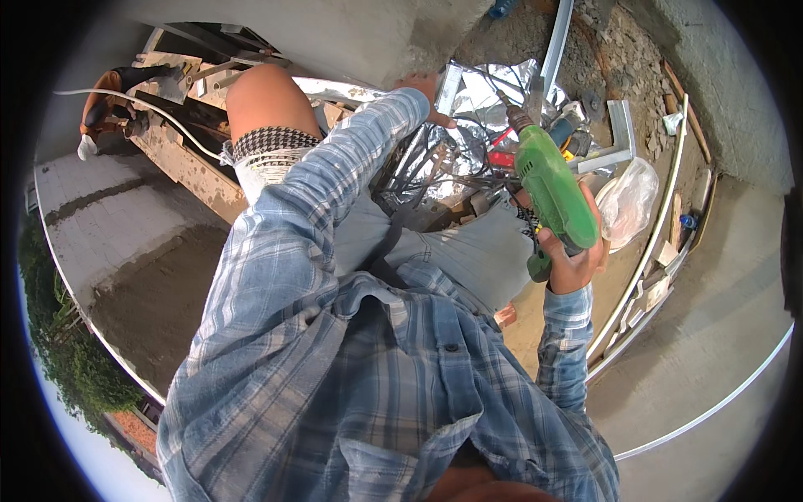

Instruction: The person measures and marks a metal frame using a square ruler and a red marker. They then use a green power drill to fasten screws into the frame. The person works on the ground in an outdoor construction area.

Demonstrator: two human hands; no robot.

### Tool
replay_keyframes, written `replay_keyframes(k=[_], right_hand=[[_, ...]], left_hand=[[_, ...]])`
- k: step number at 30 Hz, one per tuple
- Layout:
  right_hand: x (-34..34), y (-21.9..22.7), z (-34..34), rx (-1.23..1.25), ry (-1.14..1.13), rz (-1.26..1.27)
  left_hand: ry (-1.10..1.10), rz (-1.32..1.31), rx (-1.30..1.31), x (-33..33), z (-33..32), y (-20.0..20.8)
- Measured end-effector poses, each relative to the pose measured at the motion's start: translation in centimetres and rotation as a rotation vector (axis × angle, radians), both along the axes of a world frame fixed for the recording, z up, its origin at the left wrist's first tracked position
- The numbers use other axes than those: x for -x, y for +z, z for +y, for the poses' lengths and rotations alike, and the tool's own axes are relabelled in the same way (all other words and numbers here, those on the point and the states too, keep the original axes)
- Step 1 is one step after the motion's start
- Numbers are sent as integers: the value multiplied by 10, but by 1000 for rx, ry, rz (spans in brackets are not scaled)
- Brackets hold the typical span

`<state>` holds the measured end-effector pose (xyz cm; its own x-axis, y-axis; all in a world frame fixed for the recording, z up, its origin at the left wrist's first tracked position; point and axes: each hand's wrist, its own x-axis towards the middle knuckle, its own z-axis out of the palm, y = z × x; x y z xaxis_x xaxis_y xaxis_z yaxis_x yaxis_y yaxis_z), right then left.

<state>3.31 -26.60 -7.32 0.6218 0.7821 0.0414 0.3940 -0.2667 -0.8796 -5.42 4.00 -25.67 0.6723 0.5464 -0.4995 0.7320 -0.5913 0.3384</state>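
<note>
A green power drill (554,188) is held in my right hand (577,263), its chuck and long bit pointing up and to the left. My left hand (425,90) reaches forward beside the concrete wall, next to a short light metal channel (449,89). At least one of its fingers is stretched out; the rest are partly hidden by the hand and sleeve, and I see nothing held in it. Crumpled silver foil sheeting (468,138) lies below and between the hands, with dark cables (431,171) across it. A red tool part (502,159) rests near the drill.
A long metal channel (556,42) rises beyond the drill, with an angled metal piece (621,130) right of it. A clear plastic bag (631,201) lies beside my right hand. Wooden planks (188,167) and a white hose (159,110) are at left. Concrete walls (368,33) stand close by.
</note>
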Motion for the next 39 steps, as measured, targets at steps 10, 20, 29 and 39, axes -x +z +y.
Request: replay_keyframes(k=[10, 20, 29, 39], right_hand=[[3, 18, 48, 180, 104, 33], [10, -3, 117, 305, 269, 295], [7, -22, 159, 436, 348, 307], [5, -24, 185, 510, 412, 242]], left_hand=[[-297, 80, -69, 12, 15, -79], [-253, 247, -42, 40, 64, -94], [-276, 170, -93, 43, 57, -92], [-248, 205, -19, 42, 53, -84]])
